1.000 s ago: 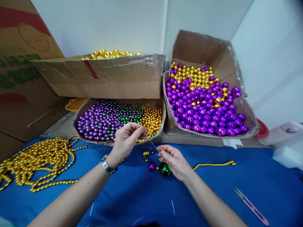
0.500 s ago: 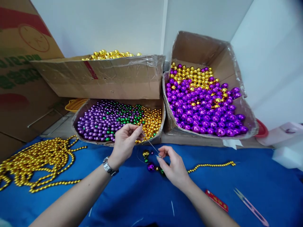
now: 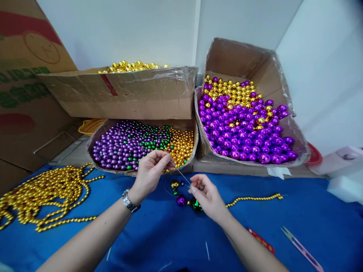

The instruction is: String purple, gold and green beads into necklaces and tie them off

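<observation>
Thin silvery needle (image 3: 180, 174), slanted, pinched between left hand (image 3: 150, 170) and right hand (image 3: 205, 194).

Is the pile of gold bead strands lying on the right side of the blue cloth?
No, the pile of gold bead strands lies on the left part of the blue cloth, beyond the left hand.

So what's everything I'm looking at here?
needle: one, thin, silver, pinched between both hands
strung beads: a few, gold, purple, green, on the cloth below the hands
gold chain: one, right of the hands
chain pile: gold, heaped at left
low box: one, purple, green and gold beads
right box: one, purple and gold beads
back box: one, gold beads
snips: one, pink, lower right
cloth: blue
left hand: wristwatch, holds the needle's upper end
right hand: holds its lower end
</observation>
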